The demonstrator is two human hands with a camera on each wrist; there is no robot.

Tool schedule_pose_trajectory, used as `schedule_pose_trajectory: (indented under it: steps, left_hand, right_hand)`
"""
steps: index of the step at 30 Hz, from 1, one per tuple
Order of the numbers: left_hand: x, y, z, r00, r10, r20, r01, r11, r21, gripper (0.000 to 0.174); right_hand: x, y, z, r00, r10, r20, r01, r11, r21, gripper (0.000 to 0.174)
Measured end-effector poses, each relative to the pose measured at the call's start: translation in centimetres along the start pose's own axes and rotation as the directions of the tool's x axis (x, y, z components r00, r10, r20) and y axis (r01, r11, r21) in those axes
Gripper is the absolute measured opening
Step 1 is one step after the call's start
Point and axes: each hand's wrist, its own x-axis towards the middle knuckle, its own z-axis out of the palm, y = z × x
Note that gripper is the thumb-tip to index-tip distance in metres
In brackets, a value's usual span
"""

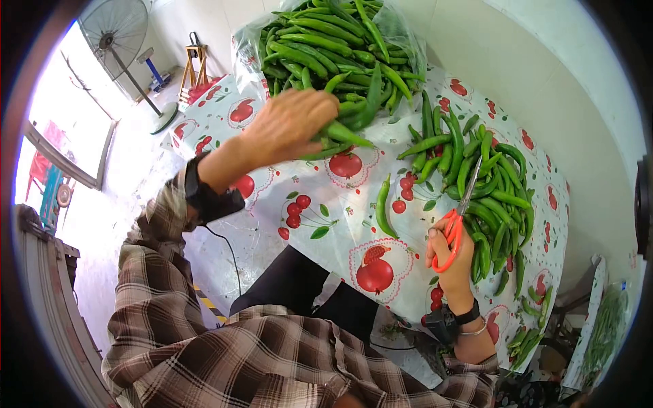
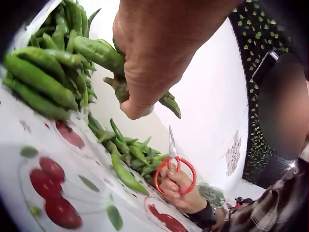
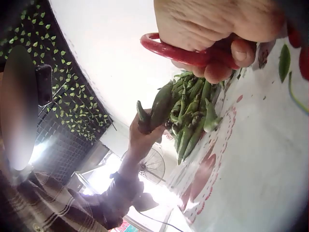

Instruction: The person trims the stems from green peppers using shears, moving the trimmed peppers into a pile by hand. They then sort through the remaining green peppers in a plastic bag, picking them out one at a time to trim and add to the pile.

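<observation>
The left hand (image 1: pixel 289 126) grips a few green peppers (image 1: pixel 343 134) beside a large heap of peppers (image 1: pixel 326 44) in a clear plastic bag. In the left wrist view the left hand (image 2: pixel 154 58) has peppers (image 2: pixel 99 54) sticking out on both sides of it. Red-handled scissors (image 1: pixel 449 238) are gripped in the right hand (image 1: pixel 452 262), their blades over a pile of loose peppers (image 1: pixel 500 211). In the right wrist view the right hand's (image 3: pixel 217 24) fingers curl round a red handle (image 3: pixel 178 54). One single pepper (image 1: pixel 384 209) lies between the hands.
A cherry-patterned cloth (image 1: pixel 320 251) covers the table. Small peppers (image 1: pixel 524 340) lie at its near right edge. A standing fan (image 1: pixel 112 41) and a wooden stool (image 1: pixel 194 61) are on the floor at the back left. A white wall (image 1: pixel 530 61) borders the table's far side.
</observation>
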Motion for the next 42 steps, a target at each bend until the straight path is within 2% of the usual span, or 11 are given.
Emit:
schedule_pose_trajectory:
  steps: [3,5,8,12,21,23,32,38,42]
  left_hand:
    - [0.7,-3.2,0.1,0.999,-0.035,0.009,0.034,0.998,0.059,0.040]
    - [0.8,-4.7,1.0,0.986,-0.139,0.093,0.134,0.989,0.063,0.045]
    - [0.2,-5.4,2.3,0.972,-0.165,0.168,0.154,0.985,0.076,0.054]
    - [-0.3,-5.3,2.3,0.961,-0.213,0.178,0.207,0.977,0.049,0.060]
    - [-1.3,-4.7,3.3,0.971,-0.211,0.109,0.208,0.977,0.040,0.067]
    - [-1.8,-4.3,3.8,0.980,-0.182,0.074,0.183,0.983,-0.007,0.074]
    - [-2.9,-3.7,4.6,0.975,-0.224,-0.006,0.223,0.973,-0.065,0.099]
    - [-3.5,-3.8,4.7,0.961,-0.277,0.013,0.277,0.954,-0.116,0.110]
    - [-3.8,-3.6,4.6,0.954,-0.296,-0.038,0.287,0.945,-0.157,0.105]
  right_hand:
    - [0.1,0.1,0.1,1.000,-0.010,-0.010,0.010,1.000,-0.003,0.012]
    - [0.2,0.1,0.1,1.000,-0.014,-0.009,0.014,1.000,-0.003,0.012]
    - [0.2,0.3,0.0,1.000,-0.022,-0.007,0.022,1.000,-0.019,0.011]
    - [0.1,0.1,0.0,1.000,-0.003,-0.006,0.003,1.000,-0.020,0.011]
    - [0.2,0.3,-0.1,1.000,0.021,0.001,-0.021,1.000,0.002,0.010]
    - [0.2,0.4,-0.1,1.000,0.028,0.004,-0.028,1.000,0.013,0.010]
    - [0.2,0.4,-0.2,1.000,0.009,0.013,-0.009,1.000,-0.004,0.010]
    - [0.2,0.4,0.0,1.000,0.017,0.015,-0.017,1.000,-0.008,0.009]
    - [0.1,0.1,0.0,0.999,0.037,0.006,-0.037,0.999,-0.026,0.011]
